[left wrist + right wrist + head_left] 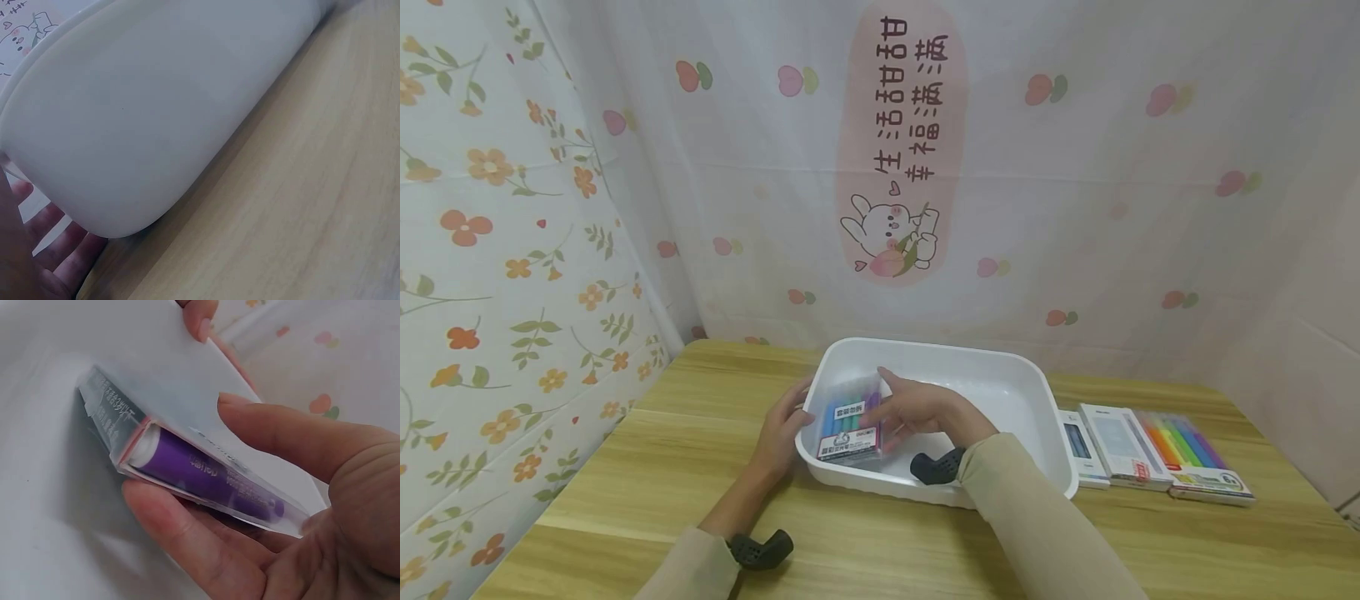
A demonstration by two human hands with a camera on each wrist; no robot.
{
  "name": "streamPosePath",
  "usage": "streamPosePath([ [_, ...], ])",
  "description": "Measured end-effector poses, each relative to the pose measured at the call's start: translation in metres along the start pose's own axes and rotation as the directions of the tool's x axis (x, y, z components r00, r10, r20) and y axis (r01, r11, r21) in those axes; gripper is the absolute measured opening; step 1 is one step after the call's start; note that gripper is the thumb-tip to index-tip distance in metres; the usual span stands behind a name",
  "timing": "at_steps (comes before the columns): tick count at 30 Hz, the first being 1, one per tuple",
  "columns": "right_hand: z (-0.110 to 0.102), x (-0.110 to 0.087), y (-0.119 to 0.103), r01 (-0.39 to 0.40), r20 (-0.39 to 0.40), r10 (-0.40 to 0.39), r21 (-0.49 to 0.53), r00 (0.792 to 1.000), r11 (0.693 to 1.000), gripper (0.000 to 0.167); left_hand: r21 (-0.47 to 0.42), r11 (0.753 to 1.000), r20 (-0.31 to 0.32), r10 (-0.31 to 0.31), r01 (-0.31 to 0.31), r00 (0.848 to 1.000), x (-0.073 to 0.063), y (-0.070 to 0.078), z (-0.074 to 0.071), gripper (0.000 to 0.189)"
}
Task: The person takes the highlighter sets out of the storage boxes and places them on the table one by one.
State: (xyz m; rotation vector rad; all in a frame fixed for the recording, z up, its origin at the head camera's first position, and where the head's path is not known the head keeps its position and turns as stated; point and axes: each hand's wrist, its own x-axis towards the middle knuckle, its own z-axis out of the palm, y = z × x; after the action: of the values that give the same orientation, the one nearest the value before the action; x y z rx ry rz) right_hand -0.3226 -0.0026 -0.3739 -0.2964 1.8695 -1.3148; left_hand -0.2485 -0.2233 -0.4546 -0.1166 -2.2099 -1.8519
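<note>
A white plastic basin (1000, 408) stands on the wooden table. In its left end, a clear pack of colored markers (848, 427) with a white and red label is tilted. My right hand (928, 408) reaches into the basin and holds the pack by its right edge, thumb on one side and fingers on the other. A purple marker (206, 475) shows through the pack's side in the right wrist view. Gripping the basin's left wall is my left hand (781, 429), its thumb over the rim and its fingers (65, 244) outside, near the rounded corner.
Right of the basin lie a pack of rainbow markers (1195, 454), a white box (1123, 446) and a narrower white box (1081, 448) close to the basin's wall. A printed curtain (737, 167) hangs behind the wooden table (700, 417), and a floral one (490, 250) at left.
</note>
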Motion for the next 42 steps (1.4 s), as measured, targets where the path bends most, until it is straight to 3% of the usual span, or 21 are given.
streamPosePath([
  [9, 0.000, 0.001, 0.003, 0.009, -0.037, -0.011, -0.032, 0.999, 0.999, 0.123, -0.013, 1.000, 0.011, 0.001, -0.001, 1.000, 0.002, 0.003, 0.003, 0.056],
  [25, -0.002, -0.010, -0.003, 0.057, -0.099, -0.063, -0.069, 0.993, 0.996, 0.109, 0.005, 1.000, 0.012, -0.007, 0.007, 1.000, 0.001, 0.004, 0.007, 0.056],
  [35, -0.007, -0.025, -0.004, 0.092, -0.161, -0.110, -0.117, 0.981, 0.989, 0.111, -0.014, 1.000, 0.015, -0.003, 0.004, 1.000, -0.001, 0.005, 0.003, 0.057],
  [42, -0.012, -0.048, -0.005, 0.151, -0.199, -0.171, -0.112, 0.965, 0.982, 0.113, 0.013, 1.000, -0.001, -0.006, 0.006, 1.000, -0.001, 0.004, 0.000, 0.057],
])
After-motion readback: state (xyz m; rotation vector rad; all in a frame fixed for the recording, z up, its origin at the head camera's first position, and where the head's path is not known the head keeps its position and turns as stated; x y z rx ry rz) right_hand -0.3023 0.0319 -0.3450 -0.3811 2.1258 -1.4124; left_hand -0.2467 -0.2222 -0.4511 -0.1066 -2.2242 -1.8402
